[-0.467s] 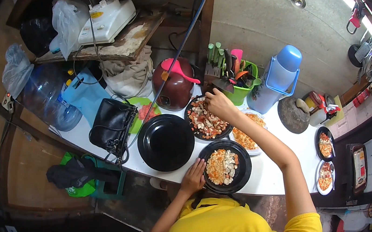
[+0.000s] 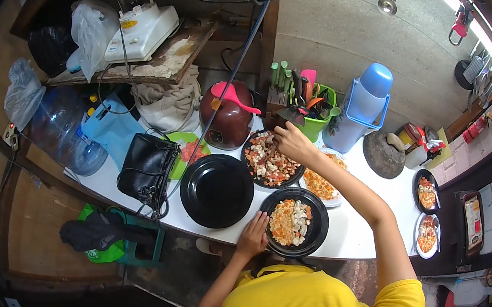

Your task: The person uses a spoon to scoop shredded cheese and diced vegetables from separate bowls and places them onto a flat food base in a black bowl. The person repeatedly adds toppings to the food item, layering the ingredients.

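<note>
While the left hand (image 2: 253, 237) rests with straight, unclenched fingers against the left rim of the black food plate (image 2: 319, 224) at the table's (image 2: 353, 232) near edge, the right hand (image 2: 292, 142) reaches over the dark dish (image 2: 295, 175) of chopped food, nearer the far edge; whether its grip pinches anything, I can't say.

4 black plates (image 2: 217, 190), 2 white plates (image 2: 428, 254)
</note>
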Motion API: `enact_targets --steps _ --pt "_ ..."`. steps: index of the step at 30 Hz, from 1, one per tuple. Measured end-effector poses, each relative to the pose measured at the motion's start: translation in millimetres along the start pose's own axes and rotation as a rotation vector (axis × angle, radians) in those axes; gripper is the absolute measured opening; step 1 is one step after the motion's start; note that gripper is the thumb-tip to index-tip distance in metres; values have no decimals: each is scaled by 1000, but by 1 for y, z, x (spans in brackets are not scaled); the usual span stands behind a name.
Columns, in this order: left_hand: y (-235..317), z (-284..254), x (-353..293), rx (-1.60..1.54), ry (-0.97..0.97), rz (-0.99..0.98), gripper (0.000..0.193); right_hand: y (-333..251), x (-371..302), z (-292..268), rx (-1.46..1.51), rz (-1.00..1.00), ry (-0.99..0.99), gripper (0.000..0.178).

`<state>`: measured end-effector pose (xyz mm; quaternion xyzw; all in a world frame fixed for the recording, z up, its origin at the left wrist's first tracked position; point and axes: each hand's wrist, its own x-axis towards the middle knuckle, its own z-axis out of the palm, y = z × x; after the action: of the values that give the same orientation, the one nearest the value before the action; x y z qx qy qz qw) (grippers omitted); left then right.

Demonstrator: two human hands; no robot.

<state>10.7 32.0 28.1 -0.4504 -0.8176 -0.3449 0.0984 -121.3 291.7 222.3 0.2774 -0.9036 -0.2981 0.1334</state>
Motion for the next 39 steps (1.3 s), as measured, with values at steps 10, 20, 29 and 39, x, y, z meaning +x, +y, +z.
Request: enact_targets --steps 10,20,29,39 --pt "-1 1 -1 3 -5 10 51 5 -42 -10 39 133 102 17" --pt "-4 1 0 7 -23 6 50 -8 -144 -57 199 515 361 22" --pt "1 0 2 -8 -41 -11 52 -85 -256 -103 339 798 165 18" --pt "-2 2 0 2 -59 1 51 -140 -290 -102 507 942 19 16"
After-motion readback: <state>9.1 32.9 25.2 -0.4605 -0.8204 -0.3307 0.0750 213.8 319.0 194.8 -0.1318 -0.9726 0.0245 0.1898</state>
